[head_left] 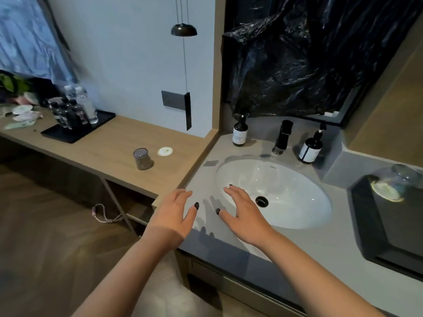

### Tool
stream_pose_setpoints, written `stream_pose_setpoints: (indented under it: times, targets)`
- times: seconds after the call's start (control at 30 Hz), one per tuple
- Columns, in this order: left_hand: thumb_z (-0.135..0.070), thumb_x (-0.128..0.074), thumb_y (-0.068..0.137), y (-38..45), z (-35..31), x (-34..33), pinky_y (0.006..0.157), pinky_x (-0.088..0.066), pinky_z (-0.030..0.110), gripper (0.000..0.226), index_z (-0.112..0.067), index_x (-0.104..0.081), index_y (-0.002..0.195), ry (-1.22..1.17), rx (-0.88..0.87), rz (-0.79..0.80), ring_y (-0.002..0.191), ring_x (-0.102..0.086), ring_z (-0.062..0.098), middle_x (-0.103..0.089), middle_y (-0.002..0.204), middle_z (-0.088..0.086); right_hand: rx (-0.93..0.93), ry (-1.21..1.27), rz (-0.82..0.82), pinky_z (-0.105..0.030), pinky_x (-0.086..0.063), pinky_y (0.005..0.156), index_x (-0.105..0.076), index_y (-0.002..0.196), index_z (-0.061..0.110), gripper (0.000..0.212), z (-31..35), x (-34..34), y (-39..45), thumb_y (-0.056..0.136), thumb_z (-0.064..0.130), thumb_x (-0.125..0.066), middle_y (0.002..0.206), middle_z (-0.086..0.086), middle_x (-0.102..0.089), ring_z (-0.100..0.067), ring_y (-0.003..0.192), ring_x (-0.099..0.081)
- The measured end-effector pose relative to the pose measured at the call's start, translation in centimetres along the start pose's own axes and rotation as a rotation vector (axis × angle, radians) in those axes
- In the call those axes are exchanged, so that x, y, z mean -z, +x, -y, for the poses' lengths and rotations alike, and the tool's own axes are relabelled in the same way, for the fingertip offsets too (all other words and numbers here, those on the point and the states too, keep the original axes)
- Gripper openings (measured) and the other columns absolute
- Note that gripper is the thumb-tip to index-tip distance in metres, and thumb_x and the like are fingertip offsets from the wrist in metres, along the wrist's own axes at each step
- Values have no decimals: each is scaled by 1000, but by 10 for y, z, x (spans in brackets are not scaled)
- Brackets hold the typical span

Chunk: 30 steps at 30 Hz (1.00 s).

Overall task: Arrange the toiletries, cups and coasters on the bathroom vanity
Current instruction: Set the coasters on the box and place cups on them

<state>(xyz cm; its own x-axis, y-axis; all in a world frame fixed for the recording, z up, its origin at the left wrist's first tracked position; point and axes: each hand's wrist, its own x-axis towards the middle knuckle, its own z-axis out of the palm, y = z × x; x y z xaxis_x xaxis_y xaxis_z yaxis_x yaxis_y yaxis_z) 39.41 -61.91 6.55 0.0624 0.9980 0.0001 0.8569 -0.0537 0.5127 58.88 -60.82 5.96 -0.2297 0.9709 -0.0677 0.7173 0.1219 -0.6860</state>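
Bare of any object, both hands hover with fingers spread and relaxed above the front of the grey vanity top [304, 239]. The left hand [175, 216] is over the counter's left front corner; the right hand [243, 213] is over the near-left rim of the white oval sink [295, 191], fingers pointing away from the person. The sink's long axis runs from the rear left to the near right.

Behind the sink, a black faucet [283, 136] stands upright between two dark pump bottles. The left pump bottle [240, 131] stands upright near the back corner; the right pump bottle [311, 147] stands just right of the faucet, appearing tilted in the wide-angle view.

On the adjoining wooden counter [98, 147] to the left, a smoky glass cup [142, 159] stands inverted, base up. A round white coaster [164, 151] lies flat just beside it, apart from it.

At the right edge, a black tray [370, 227] rests on the vanity top. On it a clear glass [398, 179] appears inverted over a pale, gold-rimmed coaster [384, 191]; blur hides the exact contact.

Farther left, another black tray [68, 133] holds water bottles [84, 106] standing upright.
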Motion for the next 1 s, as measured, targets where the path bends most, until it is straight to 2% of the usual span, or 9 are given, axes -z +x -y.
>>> stream_pose_setpoints:
  times: [0.13, 0.33, 0.47, 0.6, 0.73, 1.0]
  targets:
    - [-37, -44, 98, 19, 30, 2, 114, -23, 28, 50, -21, -38, 145, -59, 32, -20, 139, -30, 13, -34, 151, -5, -18, 49, 27, -20, -15, 110, -28, 148, 25, 60, 15, -16, 38, 94, 33, -53, 155, 9, -20, -8, 143, -20]
    - [-36, -44, 98, 79, 66, 13, 112, -26, 28, 49, -21, -38, 145, -79, 55, -21, 138, -33, 14, -34, 152, -3, -57, 187, 8, -29, -30, 112, -41, 139, 27, 51, 35, -32, 118, 90, 29, -58, 144, 8, -37, -9, 134, -36]
    - [-36, -42, 98, 120, 94, 31, 106, -36, 31, 48, -21, -39, 143, -130, 96, -28, 127, -47, 17, -35, 150, -3, -60, 191, 48, -34, -31, 113, -41, 139, 28, 52, 55, -44, 172, 90, 30, -59, 147, 8, -35, -11, 135, -34]
    - [-36, -43, 98, 156, 127, 54, 110, -30, 31, 49, -21, -39, 144, -139, 117, -52, 135, -38, 13, -36, 150, -4, -71, 156, 90, -31, -32, 111, -39, 140, 29, 54, 73, -58, 221, 90, 31, -59, 147, 9, -34, -11, 134, -34]
    - [-36, -44, 96, 190, 171, 73, 113, -30, 31, 49, -20, -41, 142, -151, 101, -57, 134, -39, 12, -40, 147, -3, -96, 116, 89, -29, -31, 107, -38, 141, 27, 55, 88, -83, 263, 90, 32, -58, 146, 7, -35, -11, 133, -35]
    - [-31, -44, 98, 269, 268, 108, 109, -29, 26, 46, -17, -42, 141, -148, -18, 117, 132, -41, 16, -42, 146, 0, -274, 174, -50, -37, -33, 111, -41, 138, 23, 54, 128, -153, 350, 88, 30, -59, 146, 2, -39, -17, 134, -37]
